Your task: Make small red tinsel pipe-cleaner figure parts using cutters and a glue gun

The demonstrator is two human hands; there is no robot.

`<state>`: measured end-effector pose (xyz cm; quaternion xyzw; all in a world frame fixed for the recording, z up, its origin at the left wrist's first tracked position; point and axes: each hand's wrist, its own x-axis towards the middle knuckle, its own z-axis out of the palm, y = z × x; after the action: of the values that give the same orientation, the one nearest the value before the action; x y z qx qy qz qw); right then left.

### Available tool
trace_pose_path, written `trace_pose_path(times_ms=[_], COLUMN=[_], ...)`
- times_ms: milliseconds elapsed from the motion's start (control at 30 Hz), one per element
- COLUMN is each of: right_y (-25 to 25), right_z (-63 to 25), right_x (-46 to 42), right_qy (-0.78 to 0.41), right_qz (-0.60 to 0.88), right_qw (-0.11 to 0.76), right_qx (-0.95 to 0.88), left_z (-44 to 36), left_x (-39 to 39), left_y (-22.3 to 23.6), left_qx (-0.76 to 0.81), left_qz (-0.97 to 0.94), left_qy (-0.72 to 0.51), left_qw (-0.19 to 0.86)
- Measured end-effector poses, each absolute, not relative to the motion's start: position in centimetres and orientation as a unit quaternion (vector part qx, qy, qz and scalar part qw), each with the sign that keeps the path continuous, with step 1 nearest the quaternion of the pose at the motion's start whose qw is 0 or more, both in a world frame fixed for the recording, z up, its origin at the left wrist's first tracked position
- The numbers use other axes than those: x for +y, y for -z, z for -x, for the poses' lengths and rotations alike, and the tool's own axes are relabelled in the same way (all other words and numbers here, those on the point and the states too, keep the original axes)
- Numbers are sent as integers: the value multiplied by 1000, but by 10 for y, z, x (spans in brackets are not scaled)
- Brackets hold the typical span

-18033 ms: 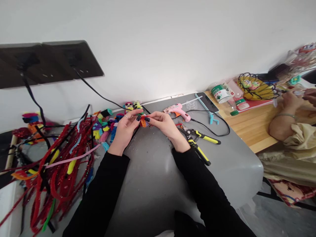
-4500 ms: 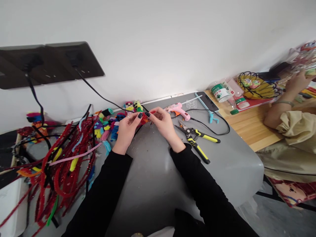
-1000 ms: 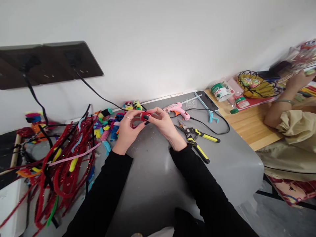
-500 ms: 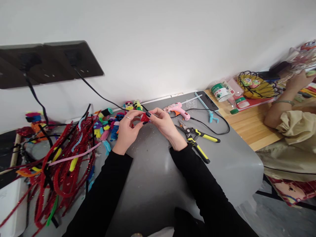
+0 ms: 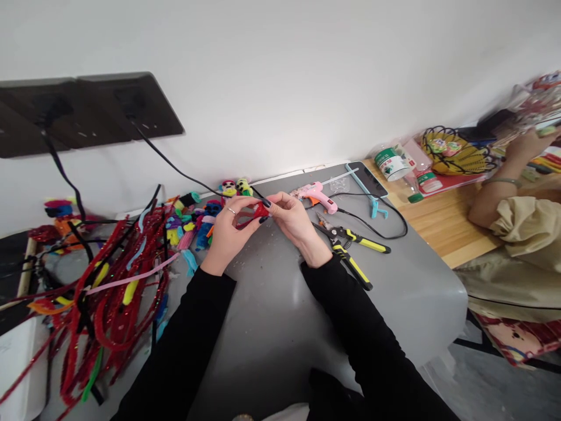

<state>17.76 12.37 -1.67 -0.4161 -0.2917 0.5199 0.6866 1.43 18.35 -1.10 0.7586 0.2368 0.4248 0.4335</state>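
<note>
Between both hands is a small piece of red pipe cleaner (image 5: 258, 211), bent or coiled and partly covered by fingers. My left hand (image 5: 232, 231) pinches it from the left, thumb and fingertips closed on it. My right hand (image 5: 293, 222) grips its right side with thumb and index finger. Both hands hover over the grey table (image 5: 272, 310). Just right of them lie a pink glue gun (image 5: 322, 196) and black-and-yellow pliers (image 5: 346, 242). Behind the left hand sit small fuzzy figures (image 5: 236, 187) and several colourful fuzzy pieces (image 5: 190, 225).
A heap of red pipe cleaners (image 5: 118, 292) spreads over the left side, beside a white container (image 5: 26, 362). Cords hang from wall sockets (image 5: 92, 111). A phone (image 5: 370, 178) lies by plastic bottles (image 5: 392, 164). At right, another person's arm (image 5: 504, 175) rests over a wooden table (image 5: 438, 222).
The red piece has shifted slightly right between my fingers, and more of it shows. My left fingers have moved a little to the right. The pliers and glue gun have stayed put.
</note>
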Motion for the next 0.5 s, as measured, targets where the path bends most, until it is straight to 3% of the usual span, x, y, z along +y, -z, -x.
trace_pose_path(times_ms=[500], right_y=[12], right_z=[-177], right_x=[121], right_qy=[-515], right_qz=[432], right_qw=[661], right_qx=[-334], left_z=[-16], left_x=[184], left_y=[12], left_qx=[267], left_qz=[-723], left_qy=[-451], left_qw=[451])
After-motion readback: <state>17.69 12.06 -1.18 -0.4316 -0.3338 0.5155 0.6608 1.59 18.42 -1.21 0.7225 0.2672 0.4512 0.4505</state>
